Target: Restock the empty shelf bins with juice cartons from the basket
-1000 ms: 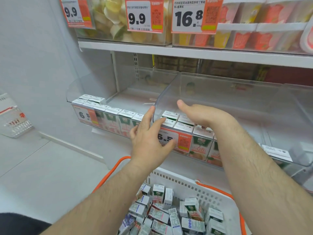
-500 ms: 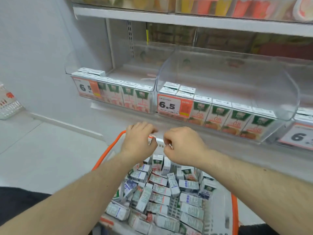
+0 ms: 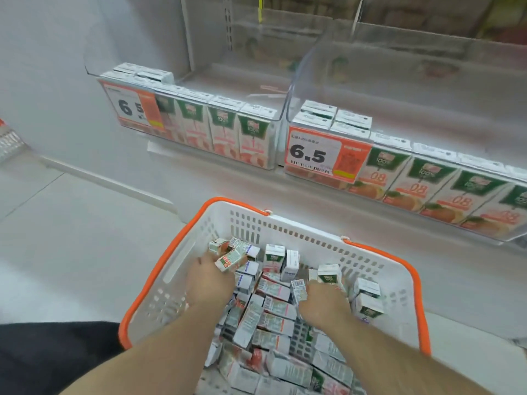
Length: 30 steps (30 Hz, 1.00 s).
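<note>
A white basket (image 3: 288, 223) with an orange rim stands below the shelf, heaped with several small juice cartons (image 3: 273, 309). Both hands are down inside it. My left hand (image 3: 209, 282) grips a carton (image 3: 231, 257) at the pile's far left. My right hand (image 3: 323, 303) curls round an upright green-topped carton (image 3: 330, 276). Two clear shelf bins hold cartons in front only: the left bin (image 3: 182, 89) and the middle bin (image 3: 399, 89) are bare behind their front rows.
Price tags reading 6.5 hang on the bin fronts (image 3: 315, 155). The white shelf ledge (image 3: 342, 206) runs just beyond the basket. Pale floor (image 3: 71, 223) lies to the left, and a dark patch of clothing (image 3: 51, 354) shows at lower left.
Both hands dropped from the bin fronts down into the basket and closed on cartons. The view tilted downward, so the basket now fills the lower frame.
</note>
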Tool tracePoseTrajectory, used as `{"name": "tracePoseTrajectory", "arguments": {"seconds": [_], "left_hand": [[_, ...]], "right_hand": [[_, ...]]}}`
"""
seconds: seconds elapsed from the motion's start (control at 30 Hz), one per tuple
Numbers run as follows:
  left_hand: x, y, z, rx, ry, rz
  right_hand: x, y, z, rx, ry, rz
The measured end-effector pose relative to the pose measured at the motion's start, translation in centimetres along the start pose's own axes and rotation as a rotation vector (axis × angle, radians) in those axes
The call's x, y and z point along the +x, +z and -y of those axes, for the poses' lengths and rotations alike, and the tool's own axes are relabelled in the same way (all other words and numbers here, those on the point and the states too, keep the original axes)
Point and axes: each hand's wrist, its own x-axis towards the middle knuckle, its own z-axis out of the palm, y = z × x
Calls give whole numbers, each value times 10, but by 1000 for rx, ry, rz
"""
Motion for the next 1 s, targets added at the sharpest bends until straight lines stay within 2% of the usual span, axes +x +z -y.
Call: {"name": "tracePoseTrajectory", "arguments": {"seconds": [0.1,0.17,0.3,0.4,0.47,0.57,0.7,0.77,0.9,1.0], "left_hand": [[12,11,4,226,83,-60],[20,19,6,316,116,-37],[29,34,10,292,51,55],[35,38,13,105,-34,65],[37,34,15,-27,-43,93],[32,19,8,-212,-50,114],[20,-8,-13,-424,-50,131],[14,-23,-22,-491,-41,176],[5,-53,-42,-558,42,384],[-9,-74,-66,-664,116,472]], "right_hand": [[8,23,2,-276,-38,-16],[16,38,5,-388,-43,-18],[31,59,5,-368,6,-40],[39,59,-2,-291,18,-80],[37,54,-5,-158,58,-100],[31,41,-8,171,180,-91],[24,17,-15,604,255,95],[12,1,-18,804,312,136],[-15,-26,-23,1018,321,159],[-33,-57,-25,1078,211,216]]}}
